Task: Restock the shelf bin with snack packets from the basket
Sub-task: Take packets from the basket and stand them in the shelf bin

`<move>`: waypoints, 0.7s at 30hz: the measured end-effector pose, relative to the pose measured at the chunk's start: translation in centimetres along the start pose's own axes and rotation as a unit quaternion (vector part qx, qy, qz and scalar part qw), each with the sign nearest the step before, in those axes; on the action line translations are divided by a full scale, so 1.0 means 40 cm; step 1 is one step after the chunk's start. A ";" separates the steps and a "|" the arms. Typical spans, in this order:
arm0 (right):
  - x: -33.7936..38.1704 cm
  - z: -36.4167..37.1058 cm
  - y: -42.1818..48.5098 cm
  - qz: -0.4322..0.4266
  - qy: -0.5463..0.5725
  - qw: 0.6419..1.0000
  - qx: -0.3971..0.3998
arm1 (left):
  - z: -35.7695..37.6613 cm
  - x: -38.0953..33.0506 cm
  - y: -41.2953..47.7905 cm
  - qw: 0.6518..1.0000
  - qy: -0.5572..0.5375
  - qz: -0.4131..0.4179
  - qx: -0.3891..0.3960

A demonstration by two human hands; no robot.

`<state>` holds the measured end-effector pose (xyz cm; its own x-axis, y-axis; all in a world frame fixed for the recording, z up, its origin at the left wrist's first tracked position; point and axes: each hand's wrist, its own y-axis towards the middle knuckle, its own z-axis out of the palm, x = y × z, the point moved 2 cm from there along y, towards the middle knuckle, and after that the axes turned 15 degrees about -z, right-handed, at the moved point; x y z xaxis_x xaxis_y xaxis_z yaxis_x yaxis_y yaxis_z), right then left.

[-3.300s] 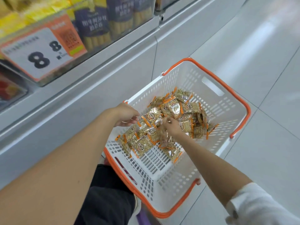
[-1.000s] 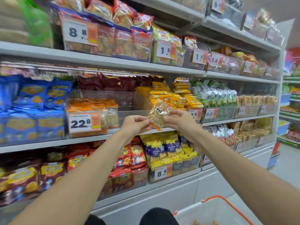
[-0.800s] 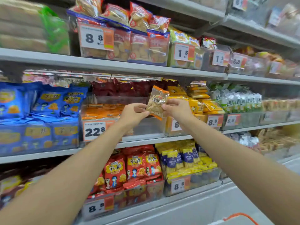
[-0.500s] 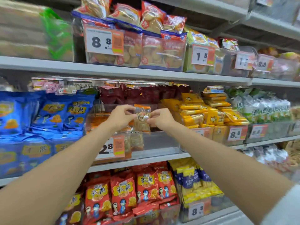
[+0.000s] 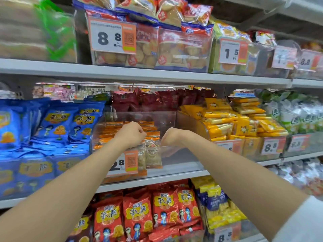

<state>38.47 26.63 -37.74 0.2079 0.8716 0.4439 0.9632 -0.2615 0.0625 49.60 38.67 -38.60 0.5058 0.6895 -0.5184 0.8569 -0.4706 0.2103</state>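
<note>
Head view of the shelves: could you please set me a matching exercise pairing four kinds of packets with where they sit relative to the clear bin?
1 blue packets
2 yellow packets
3 bright red packets
4 orange-edged snack packet

A shelf below the clear bin
B inside the bin, at its front
C left of the bin
D right of the bin

Pairs: 1-C, 2-D, 3-A, 4-B.
</note>
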 end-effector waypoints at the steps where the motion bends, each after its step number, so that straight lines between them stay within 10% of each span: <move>1: -0.002 -0.002 -0.008 0.000 0.002 1.000 0.004 | -0.001 -0.001 -0.002 1.000 0.003 -0.004 -0.001; 9: -0.042 0.017 0.003 -0.023 0.047 0.979 -0.199 | -0.021 -0.020 -0.044 0.998 0.024 0.021 -0.048; 14: -0.049 0.015 -0.155 -0.149 0.051 0.890 -0.427 | -0.031 -0.121 -0.176 0.977 -0.035 0.112 -0.180; 21: -0.307 0.126 -0.448 -0.080 0.031 0.895 -0.438 | 0.236 -0.272 -0.380 0.981 -0.068 0.182 0.006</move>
<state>19.51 22.72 -48.81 0.0429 0.9091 0.4143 0.4707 -0.3841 0.7943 30.13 33.15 -43.98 0.7598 0.3954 -0.5160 0.6202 -0.6789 0.3930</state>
